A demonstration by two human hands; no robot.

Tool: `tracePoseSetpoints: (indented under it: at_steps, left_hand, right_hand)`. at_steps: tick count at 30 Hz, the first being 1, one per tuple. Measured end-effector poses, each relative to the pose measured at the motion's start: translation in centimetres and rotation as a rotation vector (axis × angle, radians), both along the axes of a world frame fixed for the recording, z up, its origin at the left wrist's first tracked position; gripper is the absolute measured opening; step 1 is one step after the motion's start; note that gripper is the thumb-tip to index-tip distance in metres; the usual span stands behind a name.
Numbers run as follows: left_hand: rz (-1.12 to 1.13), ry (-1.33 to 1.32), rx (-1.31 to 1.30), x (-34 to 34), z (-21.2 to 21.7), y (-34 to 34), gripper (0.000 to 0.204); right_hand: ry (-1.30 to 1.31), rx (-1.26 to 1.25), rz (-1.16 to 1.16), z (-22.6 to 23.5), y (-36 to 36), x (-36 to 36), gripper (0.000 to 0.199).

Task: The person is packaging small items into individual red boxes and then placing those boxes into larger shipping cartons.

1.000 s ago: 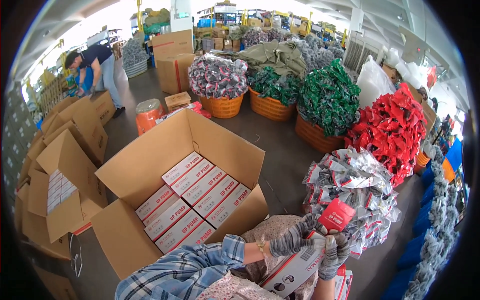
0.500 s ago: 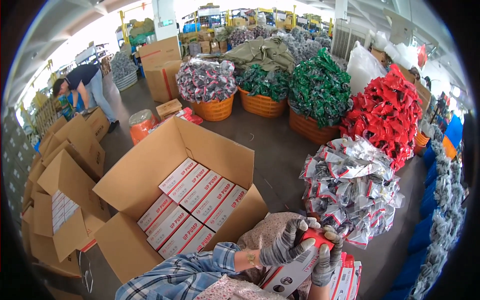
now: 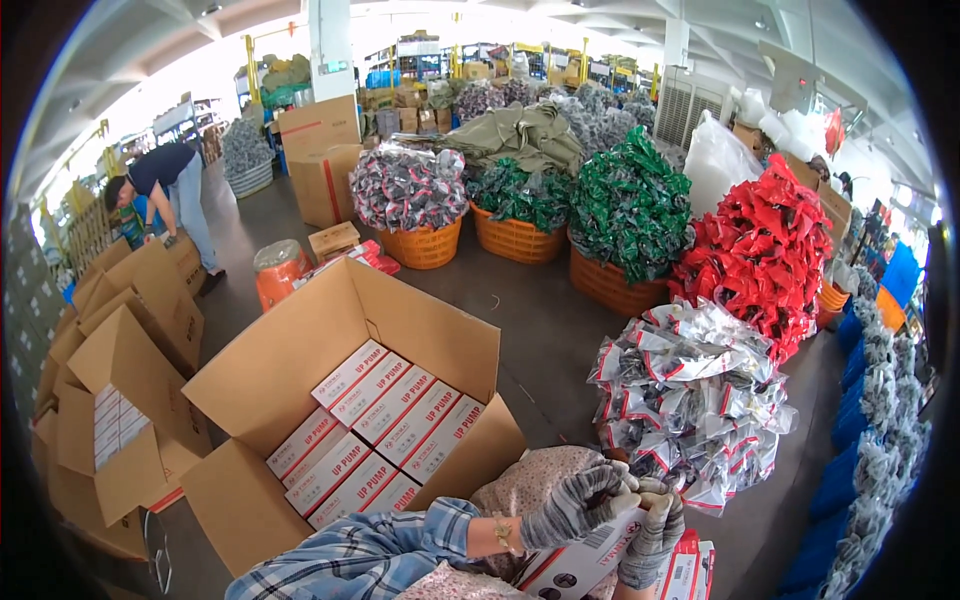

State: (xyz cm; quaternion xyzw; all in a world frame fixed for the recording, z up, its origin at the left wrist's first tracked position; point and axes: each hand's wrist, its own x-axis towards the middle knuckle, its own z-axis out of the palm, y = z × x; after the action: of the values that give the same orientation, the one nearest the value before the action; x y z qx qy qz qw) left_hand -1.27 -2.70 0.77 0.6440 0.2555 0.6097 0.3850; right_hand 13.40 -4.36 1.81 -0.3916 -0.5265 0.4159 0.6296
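Note:
A white box with red edging (image 3: 584, 566) rests slanted in my lap, its upper end between my two hands. My left hand (image 3: 572, 508), in a grey striped glove, has its fingers curled and pinching at that end. My right hand (image 3: 652, 535), gloved alike, wraps the box's right side with its thumb at the top. The fingers hide most of the box's end. Beside my right hand are more white and red boxes (image 3: 688, 570). Left of my arm, a large open carton (image 3: 270, 345) holds rows of similar boxes (image 3: 385, 420).
A heap of bagged grey parts (image 3: 690, 400) lies on the floor at right. Behind it are red bagged parts (image 3: 760, 255) and orange baskets (image 3: 420, 245) of bagged goods. More cartons (image 3: 130, 375) line the left, where a person (image 3: 170, 185) bends over.
The red end flap visible between my hands is now out of sight. My fingers have drawn together over the box's upper end. The whole view has shifted slightly.

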Motion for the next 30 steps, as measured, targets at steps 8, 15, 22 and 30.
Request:
tracePoseSetpoints:
  at_steps: [8,15,22,30]
  left_hand:
    - [-0.011,-0.190,-0.419,-4.8,-1.8,2.8,0.043]
    - [-0.187,-0.380,-0.721,-6.5,-3.3,9.9,0.037]
    - [0.217,-0.316,0.322,-5.1,3.4,7.3,0.052]
    - [0.209,-0.098,0.046,-9.3,2.9,5.6,0.070]
  right_hand:
    - [-0.496,0.421,-0.148,-3.1,2.7,-1.1,0.025]
    - [-1.190,0.992,0.018,-0.4,6.3,-0.8,0.061]
    - [-0.691,0.417,0.425,4.4,10.7,-0.6,0.056]
    - [-1.795,-0.061,-0.351,-5.3,33.2,12.3,0.048]
